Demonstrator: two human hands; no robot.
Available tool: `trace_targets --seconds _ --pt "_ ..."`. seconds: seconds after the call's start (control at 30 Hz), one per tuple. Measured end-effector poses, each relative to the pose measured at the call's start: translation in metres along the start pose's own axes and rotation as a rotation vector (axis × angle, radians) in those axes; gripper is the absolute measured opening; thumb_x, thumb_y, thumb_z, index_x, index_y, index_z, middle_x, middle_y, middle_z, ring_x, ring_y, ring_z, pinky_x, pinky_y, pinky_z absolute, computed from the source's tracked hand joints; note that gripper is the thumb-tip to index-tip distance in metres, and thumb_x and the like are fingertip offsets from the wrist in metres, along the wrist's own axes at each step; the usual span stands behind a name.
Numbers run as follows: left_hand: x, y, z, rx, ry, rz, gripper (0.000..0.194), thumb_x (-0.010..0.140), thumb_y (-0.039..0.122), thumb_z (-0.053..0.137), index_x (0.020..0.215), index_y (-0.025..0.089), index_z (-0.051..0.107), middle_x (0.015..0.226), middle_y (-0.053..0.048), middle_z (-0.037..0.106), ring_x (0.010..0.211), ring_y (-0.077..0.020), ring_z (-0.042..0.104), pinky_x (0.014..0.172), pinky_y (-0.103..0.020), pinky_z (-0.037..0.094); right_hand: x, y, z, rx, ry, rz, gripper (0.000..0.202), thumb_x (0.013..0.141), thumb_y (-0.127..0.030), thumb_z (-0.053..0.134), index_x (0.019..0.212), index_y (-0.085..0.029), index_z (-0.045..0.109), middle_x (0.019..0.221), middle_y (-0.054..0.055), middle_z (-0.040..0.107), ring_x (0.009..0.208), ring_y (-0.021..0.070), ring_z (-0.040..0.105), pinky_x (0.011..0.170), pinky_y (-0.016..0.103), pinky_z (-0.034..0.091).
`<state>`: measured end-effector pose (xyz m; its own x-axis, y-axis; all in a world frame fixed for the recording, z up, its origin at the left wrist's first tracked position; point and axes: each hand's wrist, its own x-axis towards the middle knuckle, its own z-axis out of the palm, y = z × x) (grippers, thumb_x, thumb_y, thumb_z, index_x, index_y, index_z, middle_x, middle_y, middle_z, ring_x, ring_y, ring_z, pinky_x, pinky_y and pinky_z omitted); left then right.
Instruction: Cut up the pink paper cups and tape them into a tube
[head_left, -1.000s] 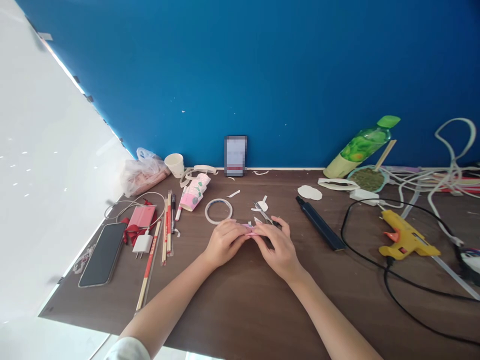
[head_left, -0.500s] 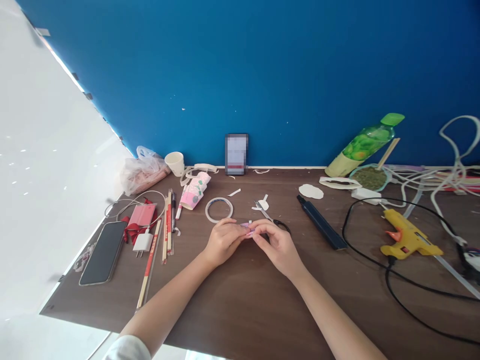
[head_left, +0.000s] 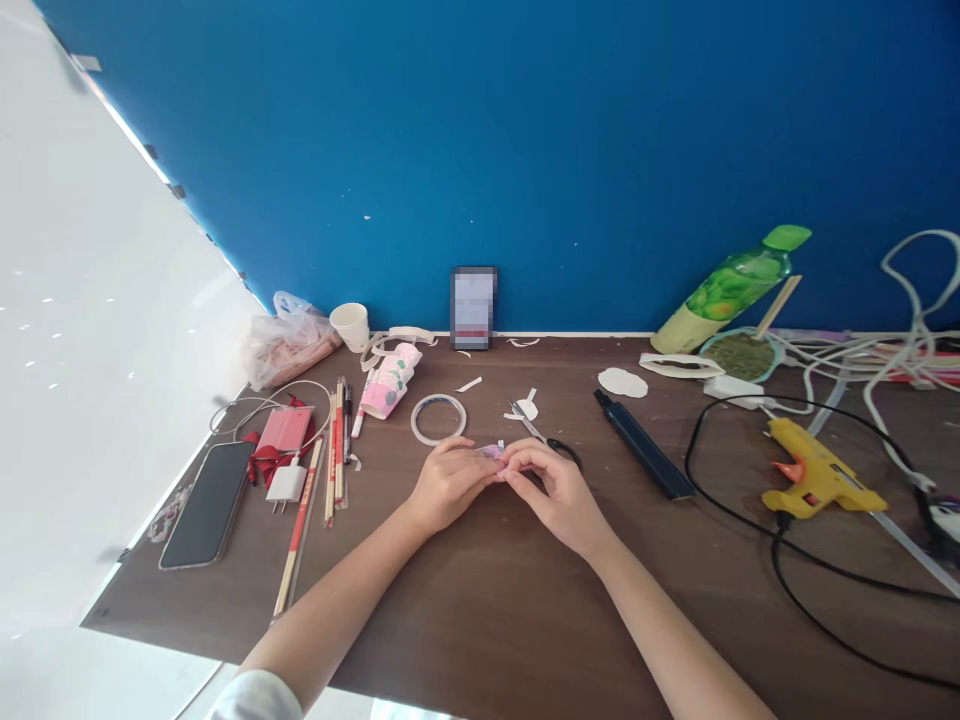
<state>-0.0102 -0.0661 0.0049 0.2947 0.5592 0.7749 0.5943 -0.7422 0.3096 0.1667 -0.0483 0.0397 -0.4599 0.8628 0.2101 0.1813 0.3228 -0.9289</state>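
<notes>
Both hands meet over the middle of the brown table, fingertips together around a small pink-purple piece point(head_left: 492, 452), perhaps paper; most of it is covered by fingers. My left hand point(head_left: 450, 484) grips it from the left, fingers closed. From the right, my right hand point(head_left: 551, 490) pinches the same piece between thumb and fingers. Just beyond the right hand lie scissors point(head_left: 534, 428), with their dark handles partly behind its knuckles. White paper scraps point(head_left: 527, 408) lie at the blades. A roll of tape point(head_left: 438, 419) rests flat beyond my left hand.
A pink patterned paper cup point(head_left: 391, 382) lies on its side at back left. Wrapped chopsticks point(head_left: 298, 530) and a phone point(head_left: 206, 507) are on the left. At right are a black stick-like case point(head_left: 643, 447), a yellow glue gun point(head_left: 817, 470) with trailing cables, and a leaning green bottle point(head_left: 731, 290).
Slightly more of the pink-purple piece shows between the fingertips, and the right fingers have shifted a little against it. Everything else stays where it was.
</notes>
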Motion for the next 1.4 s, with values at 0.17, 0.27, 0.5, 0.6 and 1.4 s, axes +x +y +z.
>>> trace_targets --seconds 0.17,0.27,0.5,0.6,1.4 --pt "0.0 0.0 0.0 0.001 -0.02 -0.008 0.011 0.088 0.02 0.053 0.093 0.019 0.063 0.085 -0.003 0.073 0.077 -0.0121 0.068 0.083 -0.03 0.048 -0.001 0.001 -0.001 -0.03 -0.005 -0.013 0.014 0.084 -0.025 0.054 0.071 -0.02 0.056 0.089 0.006 0.06 0.093 0.0202 0.058 0.085 0.035 0.046" --pt "-0.001 0.0 0.0 0.005 -0.014 -0.008 0.012 0.088 0.02 0.052 0.092 0.019 0.063 0.085 -0.003 0.073 0.075 -0.0122 0.069 0.082 -0.03 0.048 -0.001 0.001 -0.001 -0.051 -0.004 -0.027 0.014 0.084 -0.024 0.053 0.071 -0.02 0.055 0.089 0.006 0.06 0.091 0.0203 0.058 0.083 0.036 0.047" --pt "-0.003 -0.001 0.001 -0.014 -0.024 -0.001 0.012 0.088 0.019 0.053 0.095 0.019 0.063 0.085 -0.003 0.073 0.072 -0.0116 0.068 0.079 -0.029 0.047 -0.001 -0.003 0.001 -0.09 0.0 -0.046 0.013 0.085 -0.023 0.051 0.072 -0.02 0.054 0.085 0.005 0.059 0.085 0.0187 0.058 0.079 0.033 0.047" --pt "-0.002 -0.001 0.001 -0.008 -0.006 0.016 0.01 0.086 0.018 0.055 0.093 0.018 0.062 0.084 -0.002 0.073 0.069 -0.0118 0.067 0.076 -0.029 0.047 -0.001 -0.002 0.001 -0.102 0.002 -0.055 0.012 0.085 -0.022 0.051 0.073 -0.02 0.054 0.084 0.004 0.059 0.082 0.0179 0.058 0.077 0.032 0.048" --pt "-0.003 -0.002 0.001 -0.034 -0.037 -0.04 0.017 0.088 0.018 0.053 0.102 0.02 0.061 0.083 -0.003 0.073 0.071 -0.0121 0.067 0.081 -0.032 0.049 0.003 0.012 0.007 0.236 0.142 0.161 0.017 0.067 -0.036 0.073 0.068 -0.019 0.07 0.08 0.006 0.069 0.078 0.021 0.066 0.073 0.035 0.056"
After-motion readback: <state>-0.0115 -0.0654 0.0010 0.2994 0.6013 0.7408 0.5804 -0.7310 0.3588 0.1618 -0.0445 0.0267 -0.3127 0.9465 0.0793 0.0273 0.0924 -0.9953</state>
